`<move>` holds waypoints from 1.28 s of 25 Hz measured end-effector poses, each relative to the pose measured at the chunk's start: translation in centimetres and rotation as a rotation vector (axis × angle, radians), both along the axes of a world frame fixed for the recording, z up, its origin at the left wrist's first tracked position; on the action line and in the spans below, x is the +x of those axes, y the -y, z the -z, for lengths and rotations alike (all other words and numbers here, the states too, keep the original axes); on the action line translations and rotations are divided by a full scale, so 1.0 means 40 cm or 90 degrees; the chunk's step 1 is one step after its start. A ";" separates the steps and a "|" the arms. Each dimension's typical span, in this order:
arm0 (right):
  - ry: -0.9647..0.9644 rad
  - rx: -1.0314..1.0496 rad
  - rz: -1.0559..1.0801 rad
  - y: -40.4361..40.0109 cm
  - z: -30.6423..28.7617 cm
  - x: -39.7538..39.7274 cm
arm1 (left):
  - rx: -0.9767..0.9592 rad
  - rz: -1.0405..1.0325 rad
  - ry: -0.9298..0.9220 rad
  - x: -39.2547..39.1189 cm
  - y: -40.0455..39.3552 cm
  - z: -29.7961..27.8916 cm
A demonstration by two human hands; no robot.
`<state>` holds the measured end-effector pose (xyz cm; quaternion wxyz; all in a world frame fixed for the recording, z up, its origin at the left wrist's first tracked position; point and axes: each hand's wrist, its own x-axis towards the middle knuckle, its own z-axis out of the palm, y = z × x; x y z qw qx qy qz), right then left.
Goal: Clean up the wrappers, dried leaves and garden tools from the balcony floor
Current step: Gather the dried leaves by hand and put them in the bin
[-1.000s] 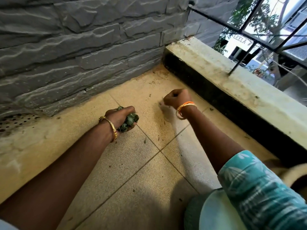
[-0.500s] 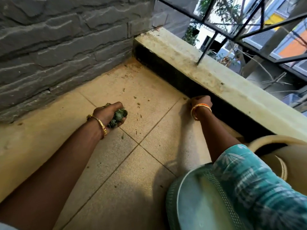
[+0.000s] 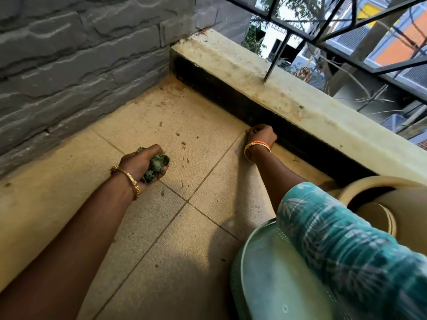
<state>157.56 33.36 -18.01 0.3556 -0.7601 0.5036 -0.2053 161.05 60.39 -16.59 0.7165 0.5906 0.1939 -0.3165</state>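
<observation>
Left hand first: we see it just above the floor, fingers curled round a clump of leaves, green bits poking out between thumb and fingers. A gold bangle sits on that wrist. Now the right hand: it is down at the far edge of the floor, right where the tiles meet the dark base of the ledge. Its fingers are bunched with the tips together, as if pinching something, but we cannot tell what, if anything, is between them. Orange and gold bangles ring that wrist, and a teal patterned sleeve covers the upper arm. Small leaf scraps lie scattered on the tiles between the two hands, and a few more nearer us by the grout lines. Along the left edge of the floor rises a grey stone wall; it meets the ledge at the far corner. Black railing stands on the ledge. At the near right corner we see a pale green tub under the sleeve, with a beige pot just beyond it against the ledge.
</observation>
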 end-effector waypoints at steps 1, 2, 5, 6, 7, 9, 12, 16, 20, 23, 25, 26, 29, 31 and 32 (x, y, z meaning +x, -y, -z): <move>-0.002 0.009 0.001 0.001 0.002 0.003 | -0.002 0.002 -0.003 0.001 -0.001 0.002; -0.008 0.029 -0.005 0.000 -0.003 0.005 | -0.007 0.002 -0.009 0.003 -0.002 0.003; -0.016 0.173 -0.012 -0.013 -0.057 -0.007 | -0.027 0.003 -0.059 -0.007 0.000 -0.018; 0.022 0.290 -0.004 -0.026 -0.095 -0.022 | -0.028 0.003 -0.083 -0.016 0.000 -0.041; 0.081 0.439 0.003 -0.046 -0.139 -0.042 | -0.028 -0.003 -0.103 -0.030 -0.003 -0.069; 0.193 0.677 -0.012 -0.105 -0.244 -0.084 | -0.034 -0.031 -0.132 -0.063 -0.022 -0.152; 0.179 0.772 -0.109 -0.207 -0.430 -0.150 | 0.003 -0.062 -0.148 -0.125 -0.070 -0.345; 0.127 0.760 -0.219 -0.316 -0.698 -0.235 | 0.066 -0.094 -0.127 -0.209 -0.130 -0.661; 0.080 0.733 -0.309 -0.371 -1.053 -0.319 | 0.125 -0.125 -0.127 -0.326 -0.176 -1.014; 0.033 0.677 -0.387 -0.407 -1.332 -0.375 | 0.146 -0.150 -0.125 -0.427 -0.203 -1.266; 0.056 0.715 -0.362 -0.437 -1.474 -0.405 | 0.163 -0.177 -0.109 -0.500 -0.218 -1.384; 0.071 0.765 -0.340 -0.455 -1.537 -0.424 | 0.163 -0.197 -0.106 -0.543 -0.225 -1.440; 0.052 0.875 -0.309 -0.493 -1.643 -0.507 | 0.135 -0.263 -0.135 -0.688 -0.257 -1.533; 0.039 0.925 -0.310 -0.532 -1.683 -0.582 | 0.081 -0.326 -0.158 -0.786 -0.290 -1.577; 0.032 0.952 -0.310 -0.555 -1.702 -0.623 | 0.055 -0.357 -0.165 -0.835 -0.305 -1.595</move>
